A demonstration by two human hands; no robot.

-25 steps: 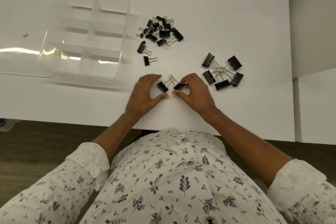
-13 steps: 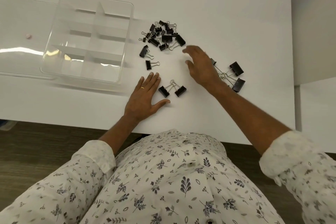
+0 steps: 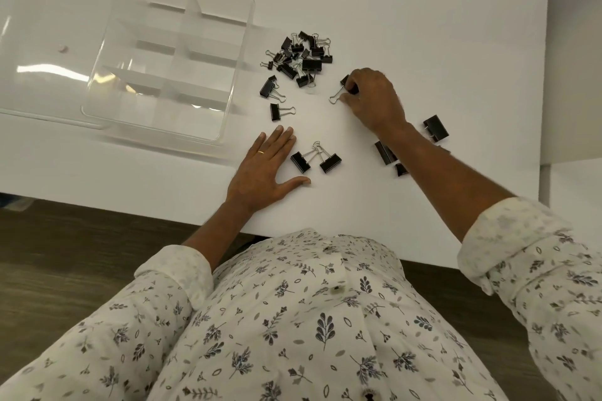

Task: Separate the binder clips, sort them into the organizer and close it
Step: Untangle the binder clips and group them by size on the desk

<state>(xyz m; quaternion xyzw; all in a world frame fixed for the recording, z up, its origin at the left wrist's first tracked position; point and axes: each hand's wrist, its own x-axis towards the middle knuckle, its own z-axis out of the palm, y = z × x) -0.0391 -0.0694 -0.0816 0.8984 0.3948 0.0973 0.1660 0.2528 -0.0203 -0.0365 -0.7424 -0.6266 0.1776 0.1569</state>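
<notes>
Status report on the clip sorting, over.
Right hand pinching a binder clip. Left hand flat beside linked pair. Organizer open, empty. Nothing blocking.

One organizer (image 3: 169, 55), two hands (image 3: 264, 169).

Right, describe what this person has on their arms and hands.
Both forearms are bare, with sleeves rolled up toward the elbows. The sleeves belong to a white buttoned shirt printed with small dark leaf and flower sprigs. The left hand wears a thin gold-coloured ring on one finger. The right hand shows no ring, watch or glove.
</notes>
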